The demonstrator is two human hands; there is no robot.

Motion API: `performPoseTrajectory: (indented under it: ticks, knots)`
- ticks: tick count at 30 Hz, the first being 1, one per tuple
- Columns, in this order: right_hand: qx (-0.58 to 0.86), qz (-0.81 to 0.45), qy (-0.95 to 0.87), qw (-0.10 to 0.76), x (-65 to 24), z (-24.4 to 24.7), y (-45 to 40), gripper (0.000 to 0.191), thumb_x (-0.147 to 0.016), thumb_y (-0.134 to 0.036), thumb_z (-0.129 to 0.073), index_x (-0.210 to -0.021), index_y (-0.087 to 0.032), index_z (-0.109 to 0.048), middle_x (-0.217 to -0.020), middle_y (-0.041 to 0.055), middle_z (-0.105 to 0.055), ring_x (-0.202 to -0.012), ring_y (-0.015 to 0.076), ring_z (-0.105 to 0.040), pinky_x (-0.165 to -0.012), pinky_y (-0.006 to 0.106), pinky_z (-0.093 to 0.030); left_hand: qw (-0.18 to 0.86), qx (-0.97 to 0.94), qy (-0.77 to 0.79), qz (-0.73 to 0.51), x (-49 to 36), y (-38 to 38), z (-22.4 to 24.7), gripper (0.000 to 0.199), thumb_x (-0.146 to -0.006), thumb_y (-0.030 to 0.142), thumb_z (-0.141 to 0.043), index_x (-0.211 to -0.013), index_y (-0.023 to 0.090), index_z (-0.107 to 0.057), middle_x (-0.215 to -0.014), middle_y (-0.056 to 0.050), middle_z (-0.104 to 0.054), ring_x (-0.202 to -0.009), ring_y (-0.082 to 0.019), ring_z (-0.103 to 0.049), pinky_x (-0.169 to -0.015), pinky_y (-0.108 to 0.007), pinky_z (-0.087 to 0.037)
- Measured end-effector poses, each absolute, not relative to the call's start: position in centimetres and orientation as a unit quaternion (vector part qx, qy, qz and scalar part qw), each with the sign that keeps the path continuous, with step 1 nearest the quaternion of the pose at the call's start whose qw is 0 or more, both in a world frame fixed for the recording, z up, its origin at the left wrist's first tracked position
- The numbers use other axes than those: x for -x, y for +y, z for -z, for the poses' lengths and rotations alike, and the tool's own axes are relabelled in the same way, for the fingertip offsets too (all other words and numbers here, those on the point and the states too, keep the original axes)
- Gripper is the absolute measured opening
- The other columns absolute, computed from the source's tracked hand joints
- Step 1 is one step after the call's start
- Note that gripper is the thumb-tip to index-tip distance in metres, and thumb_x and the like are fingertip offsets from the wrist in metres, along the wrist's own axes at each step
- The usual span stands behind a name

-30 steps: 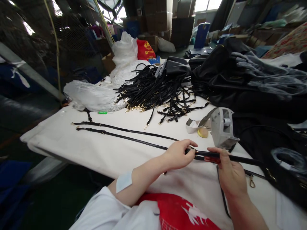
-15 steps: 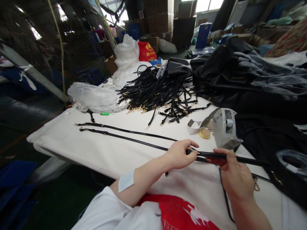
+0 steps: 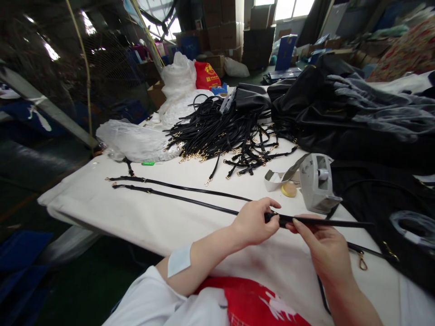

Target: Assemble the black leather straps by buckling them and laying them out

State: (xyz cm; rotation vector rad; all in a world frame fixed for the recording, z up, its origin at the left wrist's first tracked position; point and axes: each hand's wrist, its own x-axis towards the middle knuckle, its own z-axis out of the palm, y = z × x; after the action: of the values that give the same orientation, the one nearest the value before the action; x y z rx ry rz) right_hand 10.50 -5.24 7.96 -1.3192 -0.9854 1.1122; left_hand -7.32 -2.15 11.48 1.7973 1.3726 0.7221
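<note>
A thin black strap (image 3: 346, 222) runs through both hands above the table's front right part. My left hand (image 3: 256, 220) pinches it near one end, where a buckle seems to sit, partly covered by the fingers. My right hand (image 3: 324, 242) holds the strap just to the right, thumb on top, and its free end sticks out to the right. Two long black straps (image 3: 193, 189) lie side by side on the white table (image 3: 163, 226) and pass leftward from behind my left hand. By my right wrist a gold snap hook (image 3: 362, 261) rests on the table.
A big heap of black straps (image 3: 210, 127) with gold hooks lies at the back middle. A grey tape dispenser (image 3: 317, 181) and a yellow tape roll (image 3: 288, 189) stand beyond my hands. Black leather-like pieces (image 3: 312, 113) cover the right; clear plastic bags (image 3: 136, 140) lie at left.
My right hand has slid left along the strap, closer to my left hand, with its thumb now pressed on top. My left hand stays almost in place.
</note>
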Motion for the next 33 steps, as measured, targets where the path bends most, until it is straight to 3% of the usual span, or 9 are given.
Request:
performPoseTrajectory:
  ticks: [9,14,19,24,27,31,33]
  knots:
    - [0.536,-0.437,-0.454,0.562,-10.6,-8.0,-5.1,0.021,-0.077,-0.036,-0.079,-0.088,-0.020,-0.069,-0.076,0.0029,-0.074,-0.068,0.0195,-0.073,-0.069,0.030,-0.062,0.346,-0.705,0.535,-0.311,6.4,-2.4,-11.4,0.028,-0.078,0.025,-0.057,-0.105,0.022,-0.065,-0.066,0.004,-0.061,-0.059,-0.013,-0.055,-0.061,-0.024,-0.045]
    - [0.520,-0.319,-0.554,0.566,-10.2,-8.9,-5.5,0.011,-0.082,-0.031,-0.073,-0.086,-0.021,-0.071,-0.089,0.0057,-0.074,-0.084,0.0214,-0.070,-0.079,0.033,-0.058,0.337,-0.705,0.535,-0.322,5.8,-2.7,-11.2,0.032,-0.077,0.023,-0.058,-0.108,0.021,-0.063,-0.064,0.004,-0.060,-0.059,-0.013,-0.055,-0.064,-0.025,-0.047]
    - [0.565,-0.221,-0.583,0.541,-9.9,-9.6,-5.8,0.013,-0.086,-0.034,-0.068,-0.084,-0.021,-0.069,-0.082,0.0045,-0.072,-0.073,0.0192,-0.068,-0.071,0.031,-0.055,0.307,-0.688,0.550,-0.360,4.9,-3.4,-10.6,0.033,-0.078,0.024,-0.057,-0.112,0.022,-0.062,-0.067,0.003,-0.063,-0.056,-0.013,-0.056,-0.063,-0.024,-0.048]
    - [0.577,-0.262,-0.557,0.537,-9.5,-9.6,-6.1,0.017,-0.087,-0.037,-0.067,-0.084,-0.021,-0.069,-0.078,0.0032,-0.071,-0.072,0.0192,-0.068,-0.070,0.031,-0.053,0.292,-0.696,0.535,-0.378,4.7,-3.6,-10.6,0.032,-0.081,0.022,-0.053,-0.112,0.020,-0.061,-0.068,0.002,-0.063,-0.056,-0.012,-0.056,-0.062,-0.024,-0.048]
    - [0.572,-0.276,-0.548,0.544,-9.9,-9.6,-5.9,0.018,-0.088,-0.038,-0.065,-0.083,-0.021,-0.069,-0.082,0.0037,-0.070,-0.077,0.0203,-0.066,-0.075,0.032,-0.051,0.324,-0.716,0.496,-0.369,5.2,-3.4,-11.3,0.029,-0.081,0.022,-0.054,-0.108,0.018,-0.062,-0.070,0.001,-0.064,-0.054,-0.012,-0.053,-0.060,-0.024,-0.047]
    - [0.514,-0.289,-0.531,0.608,-11.1,-10.1,-5.2,0.019,-0.092,-0.033,-0.059,-0.106,-0.023,-0.066,-0.106,0.0061,-0.068,-0.104,0.0232,-0.061,-0.097,0.038,-0.042,0.425,-0.716,0.437,-0.340,6.2,-2.9,-12.1,0.037,-0.075,0.027,-0.067,-0.109,0.015,-0.060,-0.077,-0.001,-0.069,-0.055,-0.010,-0.053,-0.058,-0.023,-0.046]
    - [0.493,-0.327,-0.521,0.616,-11.6,-10.6,-5.1,0.023,-0.091,-0.032,-0.061,-0.112,-0.025,-0.063,-0.107,0.0049,-0.066,-0.092,0.0200,-0.060,-0.096,0.037,-0.041,0.466,-0.694,0.434,-0.336,6.6,-2.8,-12.0,0.033,-0.076,0.025,-0.068,-0.106,0.014,-0.061,-0.082,-0.004,-0.072,-0.060,-0.011,-0.058,-0.059,-0.022,-0.047]
